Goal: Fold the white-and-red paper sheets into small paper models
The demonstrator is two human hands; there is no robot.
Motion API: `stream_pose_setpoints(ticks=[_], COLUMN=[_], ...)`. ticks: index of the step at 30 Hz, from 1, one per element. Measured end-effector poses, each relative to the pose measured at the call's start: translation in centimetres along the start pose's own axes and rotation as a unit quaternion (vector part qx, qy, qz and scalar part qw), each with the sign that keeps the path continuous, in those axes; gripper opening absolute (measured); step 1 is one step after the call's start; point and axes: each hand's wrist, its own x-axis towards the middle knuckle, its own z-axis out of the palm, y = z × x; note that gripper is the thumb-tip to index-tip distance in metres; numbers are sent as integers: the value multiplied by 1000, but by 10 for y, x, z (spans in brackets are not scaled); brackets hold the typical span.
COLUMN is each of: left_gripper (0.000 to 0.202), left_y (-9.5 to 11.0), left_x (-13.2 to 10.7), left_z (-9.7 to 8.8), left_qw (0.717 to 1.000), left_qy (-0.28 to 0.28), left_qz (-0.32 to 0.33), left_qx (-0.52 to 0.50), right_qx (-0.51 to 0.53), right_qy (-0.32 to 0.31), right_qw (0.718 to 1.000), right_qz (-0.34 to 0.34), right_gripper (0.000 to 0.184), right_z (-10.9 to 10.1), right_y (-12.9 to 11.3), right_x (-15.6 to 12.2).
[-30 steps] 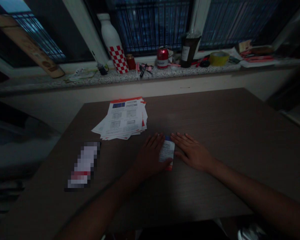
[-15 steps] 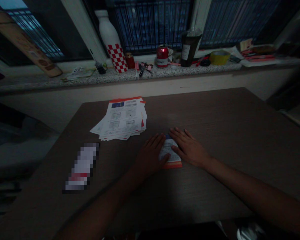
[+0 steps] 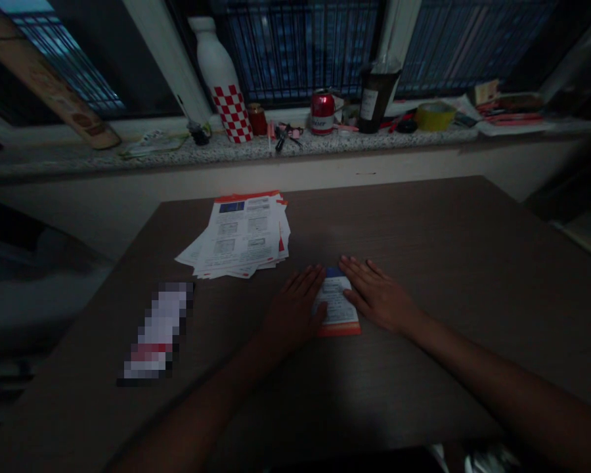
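A small folded leaflet (image 3: 337,305) with a blue top and an orange lower edge lies flat on the dark wood-grain table (image 3: 398,223). My left hand (image 3: 293,309) rests palm-down at its left side, with the thumb over the leaflet's edge. My right hand (image 3: 379,295) lies flat against its right side, fingers spread and touching the paper. Neither hand lifts it. To the upper left, a loose stack of printed leaflets (image 3: 241,236) with orange edges sits apart from both hands.
A pixelated white and red item (image 3: 157,332) lies at the table's left. Beyond the far table edge, a granite windowsill (image 3: 128,154) holds a checkered white bottle (image 3: 224,82), a red can (image 3: 322,113), a dark bottle (image 3: 375,98), yellow tape (image 3: 434,116) and papers.
The small leaflet has turned squarer to the table, and its orange lower edge now shows past my left thumb. My hands remain on either side of it.
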Motion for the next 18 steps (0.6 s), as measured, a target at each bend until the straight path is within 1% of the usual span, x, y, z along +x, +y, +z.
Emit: stream_pose_setpoints(ticks=[5,10,13,16,18], left_gripper=[64,64,66,67,68], left_y=[-1,-1,-3,-4,-6], left_x=[-1,-1,1,2,2], left_z=[-2,-4,-4,-3,-2], left_qw=[1000,1000,1000,1000,1000], left_qy=[-10,-19,-19,-10,-3], left_qz=[5,6,-4,-6,-3], left_qx=[5,6,11,11,10], right_qx=[-6,40,85,125,144], right_qy=[4,5,25,45,55], right_qw=[1000,999,996,990,988], right_qz=[3,4,27,42,26], right_gripper=[68,61,49,28,17], right_z=[0,0,-6,-12,-15], right_y=[6,12,19,27,33], right_x=[-5,-2,5,20,34])
